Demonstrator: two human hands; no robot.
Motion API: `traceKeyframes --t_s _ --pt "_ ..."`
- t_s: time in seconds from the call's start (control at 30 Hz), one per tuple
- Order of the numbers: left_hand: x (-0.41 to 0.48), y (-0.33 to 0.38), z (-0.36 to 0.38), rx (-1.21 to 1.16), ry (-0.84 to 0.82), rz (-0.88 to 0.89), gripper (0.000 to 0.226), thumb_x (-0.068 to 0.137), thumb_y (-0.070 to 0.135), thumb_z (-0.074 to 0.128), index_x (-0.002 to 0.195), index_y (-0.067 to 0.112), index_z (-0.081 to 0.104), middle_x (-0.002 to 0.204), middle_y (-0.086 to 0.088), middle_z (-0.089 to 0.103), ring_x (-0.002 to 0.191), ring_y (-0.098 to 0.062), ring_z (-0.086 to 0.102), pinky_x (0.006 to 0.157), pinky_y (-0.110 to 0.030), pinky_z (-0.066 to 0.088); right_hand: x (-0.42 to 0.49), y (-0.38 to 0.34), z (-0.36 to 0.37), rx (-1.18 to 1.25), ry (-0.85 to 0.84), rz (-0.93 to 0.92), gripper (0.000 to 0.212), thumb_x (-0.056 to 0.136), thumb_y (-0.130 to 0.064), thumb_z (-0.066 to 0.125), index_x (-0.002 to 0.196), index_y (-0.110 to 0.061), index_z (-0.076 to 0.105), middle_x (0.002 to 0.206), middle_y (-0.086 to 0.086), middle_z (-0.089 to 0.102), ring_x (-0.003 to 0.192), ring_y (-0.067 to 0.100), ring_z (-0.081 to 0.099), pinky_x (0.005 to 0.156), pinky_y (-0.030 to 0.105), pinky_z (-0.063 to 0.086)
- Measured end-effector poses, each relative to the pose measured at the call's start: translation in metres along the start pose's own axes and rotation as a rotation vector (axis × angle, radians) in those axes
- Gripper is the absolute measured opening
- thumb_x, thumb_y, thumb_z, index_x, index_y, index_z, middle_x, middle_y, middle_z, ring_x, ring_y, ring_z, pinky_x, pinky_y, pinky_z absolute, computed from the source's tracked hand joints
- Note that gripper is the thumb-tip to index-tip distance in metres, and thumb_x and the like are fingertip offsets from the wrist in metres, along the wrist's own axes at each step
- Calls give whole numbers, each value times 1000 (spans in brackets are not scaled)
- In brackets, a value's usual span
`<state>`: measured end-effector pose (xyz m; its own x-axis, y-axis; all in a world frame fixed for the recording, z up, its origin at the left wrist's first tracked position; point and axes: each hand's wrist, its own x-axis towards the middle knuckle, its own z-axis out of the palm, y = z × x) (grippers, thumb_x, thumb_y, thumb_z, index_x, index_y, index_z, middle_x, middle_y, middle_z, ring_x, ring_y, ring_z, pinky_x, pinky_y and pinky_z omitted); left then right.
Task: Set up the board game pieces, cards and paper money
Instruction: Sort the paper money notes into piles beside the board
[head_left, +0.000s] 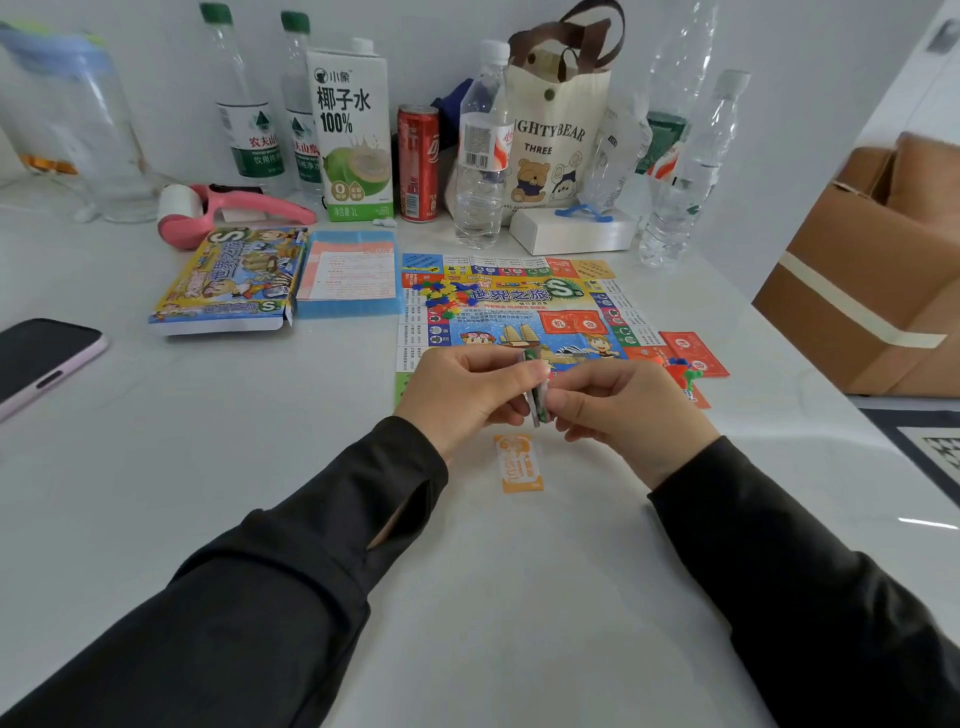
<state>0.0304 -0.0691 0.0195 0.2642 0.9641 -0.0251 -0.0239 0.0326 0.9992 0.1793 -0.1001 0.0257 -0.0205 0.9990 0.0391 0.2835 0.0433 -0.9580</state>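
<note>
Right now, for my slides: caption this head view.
Left hand and right hand pinch thin green cards by a colourful paper game board.

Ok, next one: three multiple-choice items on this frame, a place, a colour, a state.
1. The game box lies: A) on the board; B) left of the board; C) right of the board.
2. The lone card on the table near the person is: A) blue; B) black; C) orange.
3. The left hand and right hand: A) pinch a small stack together; B) lie flat; C) hold the phone.
Key: 1 B, it lies off the board, to its left; 2 C, its print is orange; 3 A, both hands' fingers close on the stack.
</note>
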Motion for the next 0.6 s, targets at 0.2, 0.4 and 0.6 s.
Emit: traceKeyframes --t_s 0.2,0.4,0.6 --pt "-2 1 1 -100 -26 -22 5 80 14 67 76 15 71 61 -1 67 52 -9 59 48 -16 48 0 1 -2 147 -43 64 6 58 -24 69 59 -20 72 60 0 66 56 14 57 60 28 48" --pt "-2 2 0 -173 -34 -44 7 80 14 66 75 15 71 66 -5 68 54 -11 59 48 -15 50 1 1 -3 181 -24 53 8 69 -17 67 62 -15 72 62 4 66 54 13 57 58 27 48" --pt "-2 3 0 -228 -41 -71 7 81 13 64 77 12 69 67 -5 69 53 -11 59 47 -14 50 1 0 -3 171 76 55 32 84 0 61 57 -15 69 56 5 64 49 16 57 58 29 48"
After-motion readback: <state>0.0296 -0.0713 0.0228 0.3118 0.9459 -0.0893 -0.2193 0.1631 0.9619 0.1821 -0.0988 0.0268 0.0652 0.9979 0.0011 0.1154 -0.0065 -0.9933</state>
